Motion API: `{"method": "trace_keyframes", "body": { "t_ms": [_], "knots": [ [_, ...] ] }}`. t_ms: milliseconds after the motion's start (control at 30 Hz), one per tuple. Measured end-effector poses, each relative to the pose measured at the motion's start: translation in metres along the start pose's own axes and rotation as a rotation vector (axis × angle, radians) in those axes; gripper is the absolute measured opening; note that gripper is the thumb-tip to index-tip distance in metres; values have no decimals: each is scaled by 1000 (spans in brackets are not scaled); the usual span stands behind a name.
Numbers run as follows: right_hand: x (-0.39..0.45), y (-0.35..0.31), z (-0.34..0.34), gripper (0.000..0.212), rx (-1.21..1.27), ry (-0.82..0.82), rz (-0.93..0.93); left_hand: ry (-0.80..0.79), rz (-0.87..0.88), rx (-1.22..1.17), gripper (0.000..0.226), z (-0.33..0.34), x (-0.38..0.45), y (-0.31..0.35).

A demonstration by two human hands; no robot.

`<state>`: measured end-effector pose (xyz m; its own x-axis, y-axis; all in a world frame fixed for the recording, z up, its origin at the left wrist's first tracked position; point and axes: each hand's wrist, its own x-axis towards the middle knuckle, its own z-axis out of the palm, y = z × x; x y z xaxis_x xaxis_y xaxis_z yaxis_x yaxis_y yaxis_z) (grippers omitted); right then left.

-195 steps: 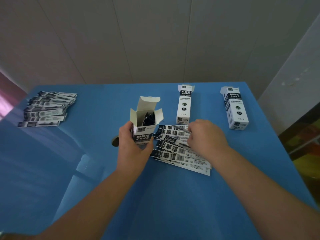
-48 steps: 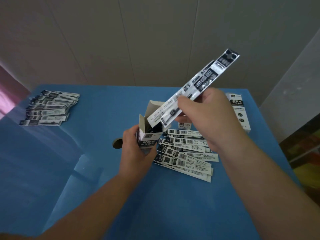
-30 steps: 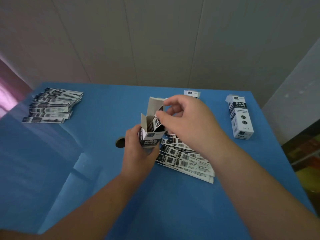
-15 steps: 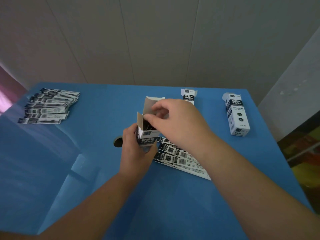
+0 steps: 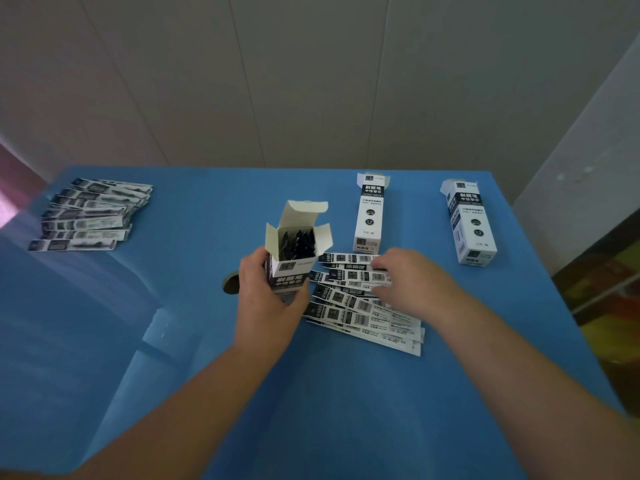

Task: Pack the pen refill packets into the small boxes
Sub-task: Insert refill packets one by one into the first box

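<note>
Refill packets (image 5: 363, 306) lie fanned on the blue surface (image 5: 346, 410) under your right hand (image 5: 412, 285), beside the open box (image 5: 294, 251) your left hand (image 5: 266, 299) grips upright, already crowded with dark packet ends. Pulling one packet from that overlapping fan could drag its neighbours askew or lift two at once. Forcing another into the full box could catch a side flap or tip it. Your right fingers curl onto the upper packets; I cannot tell whether they pinch one yet.
</note>
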<state>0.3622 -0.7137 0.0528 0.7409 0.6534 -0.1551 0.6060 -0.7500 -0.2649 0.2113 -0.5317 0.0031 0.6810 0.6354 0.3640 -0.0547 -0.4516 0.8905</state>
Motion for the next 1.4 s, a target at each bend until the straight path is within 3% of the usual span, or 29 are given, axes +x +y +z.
{"method": "trace_keyframes", "body": {
  "t_ms": [200, 400, 800, 933, 1033, 1267, 1400],
  "knots": [
    [1, 1, 18, 25, -65, 22, -115, 20, 6, 19, 83, 1, -1, -1],
    [4, 1, 15, 21, -134, 11, -148, 18, -17, -26, 55, 2, -1, 1],
    [9, -6, 17, 26, -218, 33, -143, 19, -4, -2, 60, 2, -2, -2],
    [4, -4, -7, 31, 260, 107, 2, 28, -4, 2, 66, 2, -1, 0],
    [-6, -4, -42, 19, 591, 183, 61, 25, -9, 11, 66, 3, -1, 1],
    [-36, -32, -93, 18, 1299, 236, -44, -11, -17, 35, 57, 5, 1, 2],
    [-50, -52, -101, 21, 1477, 288, -153, 4, -26, 14, 48, 4, 0, -2]
  ]
}}
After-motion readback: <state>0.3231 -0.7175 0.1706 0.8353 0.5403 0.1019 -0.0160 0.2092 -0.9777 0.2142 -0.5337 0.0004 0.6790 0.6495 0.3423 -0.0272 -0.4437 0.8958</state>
